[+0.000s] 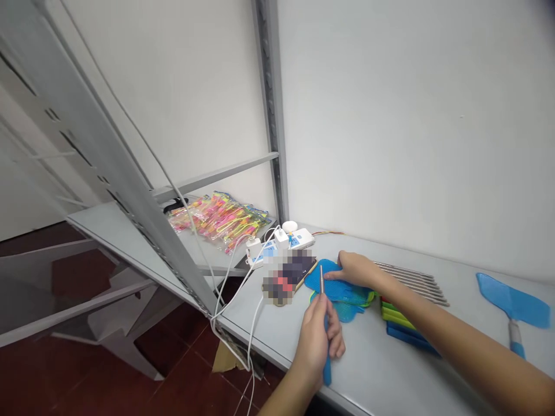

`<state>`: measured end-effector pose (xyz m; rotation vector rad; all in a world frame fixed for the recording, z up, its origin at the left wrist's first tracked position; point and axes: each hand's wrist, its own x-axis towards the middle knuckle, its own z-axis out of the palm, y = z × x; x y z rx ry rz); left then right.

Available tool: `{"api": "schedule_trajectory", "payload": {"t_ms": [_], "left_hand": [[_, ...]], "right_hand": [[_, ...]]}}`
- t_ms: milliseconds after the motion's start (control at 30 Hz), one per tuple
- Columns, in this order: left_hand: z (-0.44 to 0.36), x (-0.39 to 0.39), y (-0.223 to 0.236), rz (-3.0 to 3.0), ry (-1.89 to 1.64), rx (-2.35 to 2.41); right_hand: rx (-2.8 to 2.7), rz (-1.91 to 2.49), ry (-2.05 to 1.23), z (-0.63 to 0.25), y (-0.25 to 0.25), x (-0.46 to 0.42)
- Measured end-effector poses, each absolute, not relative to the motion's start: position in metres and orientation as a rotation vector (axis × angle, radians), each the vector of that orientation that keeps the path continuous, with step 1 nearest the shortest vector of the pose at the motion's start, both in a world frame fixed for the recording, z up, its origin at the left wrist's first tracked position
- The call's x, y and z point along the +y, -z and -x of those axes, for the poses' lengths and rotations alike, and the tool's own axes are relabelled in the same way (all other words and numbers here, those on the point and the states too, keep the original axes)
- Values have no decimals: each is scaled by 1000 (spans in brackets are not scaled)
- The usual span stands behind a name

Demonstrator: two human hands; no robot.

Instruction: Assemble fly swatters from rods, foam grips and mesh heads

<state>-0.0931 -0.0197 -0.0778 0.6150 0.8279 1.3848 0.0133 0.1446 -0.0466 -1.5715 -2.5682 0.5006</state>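
My left hand (315, 341) is closed around a blue handle (326, 370) with a thin metal rod (321, 278) standing up out of it. Just beyond, my right hand (356, 269) pinches the top blue fly swatter head (319, 271) of a small pile. Lower in that pile, more blue and yellow-green swatter heads (347, 312) stick out. Under my right forearm lie several metal rods (416, 277), side by side, with red, yellow-green and blue handles (405, 329), partly hidden. A fly swatter (515, 303) with a blue head and handle lies on the right.
A phone (290, 277), partly blurred out, lies left of the pile. Behind it are a power strip (301, 237) and white cables (255, 323) hanging over the table edge. Bagged colourful items (221, 219) cover a neighbouring shelf. A grey metal post (130, 202) rises at left.
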Motion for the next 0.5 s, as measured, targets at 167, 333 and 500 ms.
{"api": "schedule_trajectory", "payload": {"t_ms": [167, 333, 500], "left_hand": [[92, -19, 82, -612, -1397, 808], [94, -18, 79, -669, -1379, 840], [90, 19, 31, -742, -1419, 680]], "right_hand": [[-2531, 1497, -664, -16, 41, 154], [-2397, 1300, -1000, -31, 14, 142], [-1954, 1143, -1355, -70, -20, 104]]}}
